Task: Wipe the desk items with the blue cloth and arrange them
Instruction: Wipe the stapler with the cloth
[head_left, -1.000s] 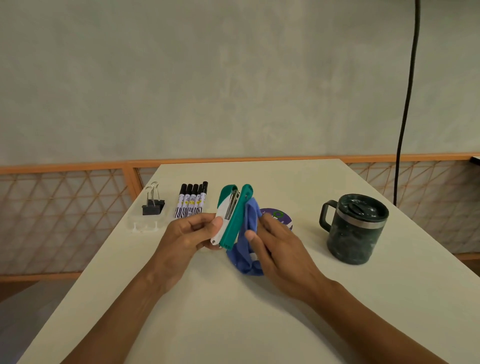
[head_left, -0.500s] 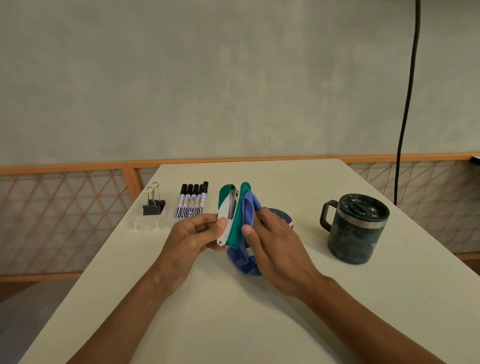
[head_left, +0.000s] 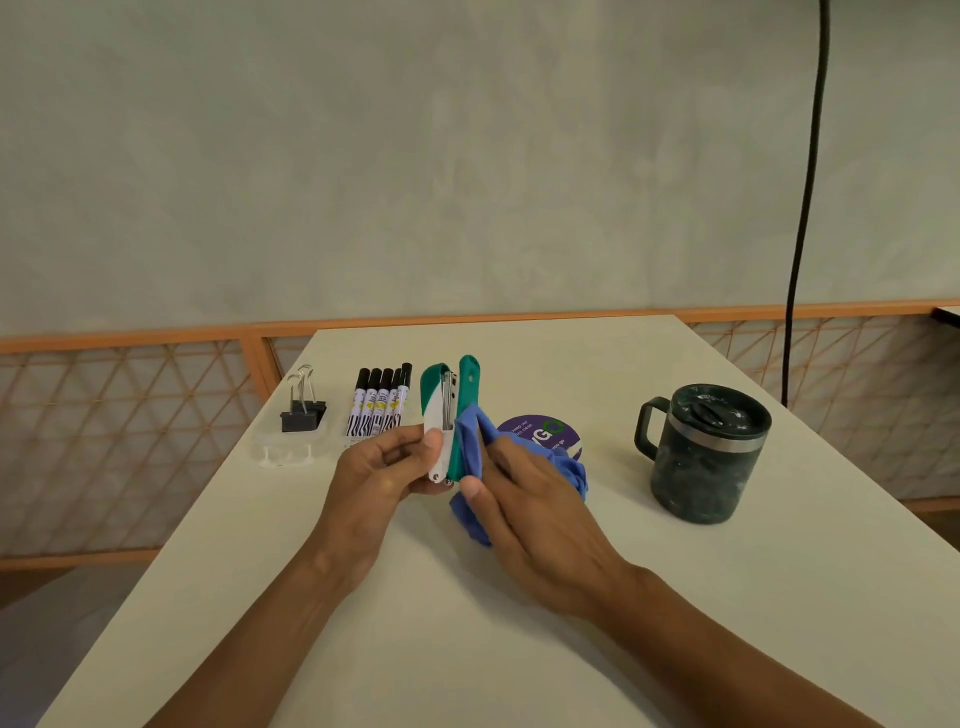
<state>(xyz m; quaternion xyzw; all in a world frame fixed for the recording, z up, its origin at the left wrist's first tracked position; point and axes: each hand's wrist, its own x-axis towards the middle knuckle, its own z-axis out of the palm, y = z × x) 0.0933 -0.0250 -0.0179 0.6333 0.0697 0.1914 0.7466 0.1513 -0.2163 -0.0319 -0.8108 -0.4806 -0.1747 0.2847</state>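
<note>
Two bare forearms reach in from the near edge over a pale desk (head_left: 467, 639), and the hands meet just short of its middle. The left hand (head_left: 382, 475) holds a green and white stapler (head_left: 445, 410) above the desk, its grip pinching the white arm near the hinge between thumb and curled fingers. The stapler's hinge is toward the person and its two arms are spread apart at the far end, so the metal channel shows. The right hand (head_left: 540, 512) has its grip closed on the blue cloth (head_left: 469, 441), with the thumb on the near side and the fingers laid along a fold pressed against the stapler's green base. The rest of the cloth is bunched under the palm and shows below the thumb and past the far side of the hand. Just beyond the right hand a purple disc (head_left: 553, 430) with printed lettering lies flat on the desk, partly covered by cloth. To the right, well apart from the hands, stands a dark mug (head_left: 706, 462) with its lid on and its handle facing left. Left of the stapler five black-capped markers (head_left: 382, 402) lie side by side, and further left black binder clips (head_left: 303, 410) sit in a clear tray (head_left: 291, 451). Behind the desk runs an orange lattice railing (head_left: 130, 441) below a plain grey wall (head_left: 415, 156), and a black cable (head_left: 805, 208) hangs down at the right.
</note>
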